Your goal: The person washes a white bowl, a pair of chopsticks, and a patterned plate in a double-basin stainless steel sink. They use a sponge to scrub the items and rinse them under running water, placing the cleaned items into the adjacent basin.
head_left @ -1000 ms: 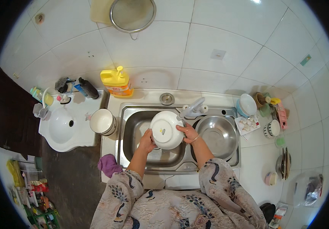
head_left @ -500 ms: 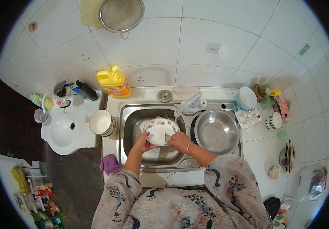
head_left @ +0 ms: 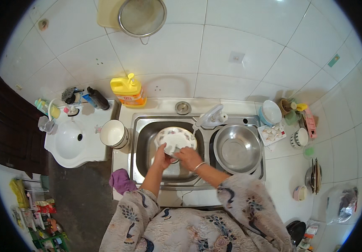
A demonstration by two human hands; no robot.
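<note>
Over the left basin of the steel sink [head_left: 144, 126], a white plate [head_left: 174, 136] with a flowered rim is tilted in my grip. My left hand [head_left: 161, 158] is closed on its near-left edge. My right hand [head_left: 189, 159] is closed at the near-right side, fingertips against the plate's inner face. A small greyish thing seems to be under those fingertips, too small to name. Beneath the plate, other white dishware [head_left: 173, 169] lies partly hidden in the basin. The white faucet [head_left: 210, 117] has its spout by the plate's right rim.
A large steel bowl [head_left: 237, 148] fills the right basin. Stacked white bowls [head_left: 113, 133] and a purple cloth [head_left: 122, 181] lie left of the sink. Behind stands a yellow jug with a pump [head_left: 128, 90]. More bowls [head_left: 270, 112] stand along the right counter.
My right hand has moved left and nearer to me across the plate, closer to my left hand. My left hand has shifted slightly right along the rim.
</note>
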